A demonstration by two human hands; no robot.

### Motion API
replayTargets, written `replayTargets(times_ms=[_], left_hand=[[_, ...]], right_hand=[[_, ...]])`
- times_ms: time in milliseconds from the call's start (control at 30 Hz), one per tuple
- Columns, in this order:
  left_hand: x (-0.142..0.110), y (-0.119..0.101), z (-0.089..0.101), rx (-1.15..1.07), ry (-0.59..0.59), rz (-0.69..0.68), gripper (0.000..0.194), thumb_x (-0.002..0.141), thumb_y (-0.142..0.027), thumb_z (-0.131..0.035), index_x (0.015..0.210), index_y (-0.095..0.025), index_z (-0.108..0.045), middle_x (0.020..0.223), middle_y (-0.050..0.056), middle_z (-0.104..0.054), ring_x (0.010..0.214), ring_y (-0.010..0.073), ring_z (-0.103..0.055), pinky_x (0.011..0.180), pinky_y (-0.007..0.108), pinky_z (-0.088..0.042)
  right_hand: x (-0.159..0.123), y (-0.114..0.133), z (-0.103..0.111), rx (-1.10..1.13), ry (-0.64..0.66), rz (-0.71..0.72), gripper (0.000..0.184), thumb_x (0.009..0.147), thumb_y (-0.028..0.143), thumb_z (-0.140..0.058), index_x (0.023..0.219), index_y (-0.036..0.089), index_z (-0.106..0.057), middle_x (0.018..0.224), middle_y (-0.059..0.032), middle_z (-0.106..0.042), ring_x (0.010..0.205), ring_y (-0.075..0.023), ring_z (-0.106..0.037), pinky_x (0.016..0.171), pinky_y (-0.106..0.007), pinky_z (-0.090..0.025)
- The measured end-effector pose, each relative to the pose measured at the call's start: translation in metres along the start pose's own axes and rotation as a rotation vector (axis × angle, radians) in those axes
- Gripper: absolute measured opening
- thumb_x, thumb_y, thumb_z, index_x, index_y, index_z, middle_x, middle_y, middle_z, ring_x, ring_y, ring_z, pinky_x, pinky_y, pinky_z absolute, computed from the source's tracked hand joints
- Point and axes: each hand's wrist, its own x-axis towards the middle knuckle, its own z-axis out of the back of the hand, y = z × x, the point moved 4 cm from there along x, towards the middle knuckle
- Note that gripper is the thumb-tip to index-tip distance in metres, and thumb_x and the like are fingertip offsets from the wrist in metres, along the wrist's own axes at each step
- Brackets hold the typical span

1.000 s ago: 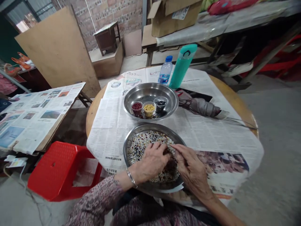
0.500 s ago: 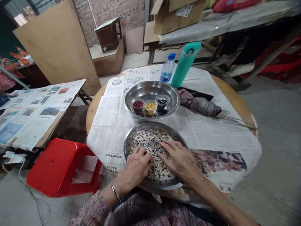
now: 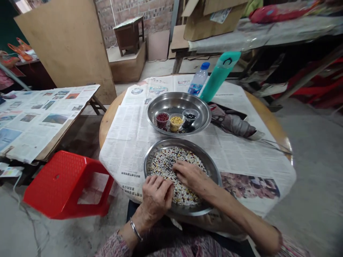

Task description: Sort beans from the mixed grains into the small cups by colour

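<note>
A metal basin [image 3: 217,169] in front of me holds a mix of white grains and dark, red and yellow beans [image 3: 163,160]. My right hand [image 3: 191,177] reaches into the mix, fingertips bent together on the grains near the middle; what they pinch is too small to name. Curled at the near left rim is my left hand [image 3: 157,194], thumb against the fingers, its inside hidden. Behind stands a second metal basin [image 3: 178,98] with three clear cups: red beans [image 3: 162,120], yellow kernels [image 3: 176,123] and black beans [image 3: 189,119].
Newspaper [image 3: 120,142] covers the round table. A water bottle [image 3: 198,80], a teal bottle [image 3: 221,76] and a folded grey umbrella [image 3: 233,125] lie or stand beyond the basins. A red stool [image 3: 64,184] is at the left, beside another newspaper-covered table [image 3: 40,121].
My right hand has drawn its spread fingers together over the grains. My left hand has pulled back toward the near left rim and curled. The view has shifted slightly.
</note>
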Motion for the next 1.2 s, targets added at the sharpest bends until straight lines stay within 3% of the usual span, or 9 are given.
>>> replayTargets(times_ms=[167,267,367,533,667,767,967,1100,1200], left_hand=[[-0.002,0.001,0.002,-0.095,-0.071,-0.049,0.01,0.093,-0.017,-0.054,0.09,-0.019,-0.064,0.073,0.002,-0.066,0.07,0.0158,-0.059,0.069,0.031,-0.042],[-0.001,0.002,0.002,-0.145,-0.087,-0.074,0.008,0.09,-0.015,-0.056,0.091,-0.018,-0.063,0.074,0.002,-0.067,0.07,0.0153,-0.059,0.068,0.03,-0.042],[-0.001,0.002,0.002,-0.149,-0.083,-0.087,0.007,0.089,-0.015,-0.056,0.089,-0.018,-0.062,0.072,0.002,-0.066,0.068,0.0151,-0.057,0.066,0.03,-0.04],[-0.002,0.003,0.001,-0.137,-0.065,-0.07,0.007,0.088,-0.016,-0.055,0.087,-0.018,-0.062,0.069,0.001,-0.062,0.067,0.015,-0.056,0.065,0.03,-0.04],[-0.005,0.005,0.001,-0.192,-0.168,-0.094,0.014,0.084,-0.01,-0.057,0.094,-0.018,-0.062,0.078,0.003,-0.063,0.074,0.0157,-0.058,0.071,0.032,-0.045],[-0.009,0.009,0.002,-0.25,-0.249,-0.085,0.024,0.083,-0.003,-0.052,0.098,-0.018,-0.062,0.086,0.005,-0.061,0.081,0.016,-0.057,0.074,0.031,-0.05],[-0.012,0.012,0.0,-0.308,-0.263,-0.057,0.03,0.083,0.001,-0.052,0.104,-0.017,-0.062,0.093,0.008,-0.06,0.084,0.0164,-0.057,0.075,0.03,-0.053],[-0.011,0.012,0.001,-0.281,-0.25,-0.059,0.027,0.084,0.0,-0.053,0.103,-0.016,-0.062,0.093,0.008,-0.062,0.086,0.0176,-0.059,0.075,0.031,-0.054],[-0.009,0.011,0.001,-0.262,-0.242,-0.077,0.025,0.084,-0.002,-0.053,0.103,-0.016,-0.062,0.093,0.008,-0.063,0.087,0.018,-0.06,0.077,0.032,-0.053]], right_hand=[[-0.033,0.009,0.018,0.082,0.09,0.065,0.02,0.089,0.006,-0.047,0.088,0.021,-0.062,0.085,-0.0024,-0.063,0.078,-0.0147,-0.06,0.07,-0.026,-0.048],[-0.046,0.024,0.007,0.033,0.189,0.154,0.018,0.088,0.007,-0.051,0.09,0.021,-0.062,0.09,-0.0032,-0.064,0.085,-0.017,-0.06,0.073,-0.028,-0.049],[-0.044,0.031,-0.006,-0.055,0.201,0.199,0.015,0.086,0.009,-0.057,0.094,0.021,-0.063,0.093,-0.004,-0.065,0.087,-0.0191,-0.058,0.069,-0.029,-0.049],[-0.017,0.01,0.004,-0.208,0.103,0.067,0.021,0.087,0.007,-0.054,0.099,0.021,-0.065,0.096,-0.0054,-0.065,0.09,-0.0196,-0.059,0.071,-0.029,-0.05],[0.0,-0.004,0.02,-0.261,-0.011,-0.089,0.023,0.092,0.017,-0.052,0.111,0.022,-0.064,0.114,-0.0086,-0.063,0.105,-0.0226,-0.057,0.082,-0.032,-0.051],[0.011,0.0,0.015,-0.292,0.006,-0.154,0.028,0.091,0.025,-0.056,0.117,0.019,-0.062,0.117,-0.0132,-0.062,0.106,-0.0277,-0.055,0.082,-0.037,-0.051],[0.018,0.012,-0.011,-0.112,0.132,-0.056,0.022,0.087,0.005,-0.046,0.094,0.017,-0.063,0.092,-0.0075,-0.063,0.084,-0.0172,-0.058,0.077,-0.029,-0.046],[-0.006,0.008,0.0,-0.091,0.2,-0.002,0.022,0.087,0.005,-0.045,0.085,0.019,-0.063,0.084,-0.0044,-0.062,0.076,-0.0154,-0.058,0.071,-0.027,-0.045],[-0.031,0.007,0.017,-0.115,0.277,0.018,0.02,0.088,0.007,-0.048,0.082,0.019,-0.063,0.087,-0.0054,-0.063,0.08,-0.0165,-0.06,0.07,-0.027,-0.045]])
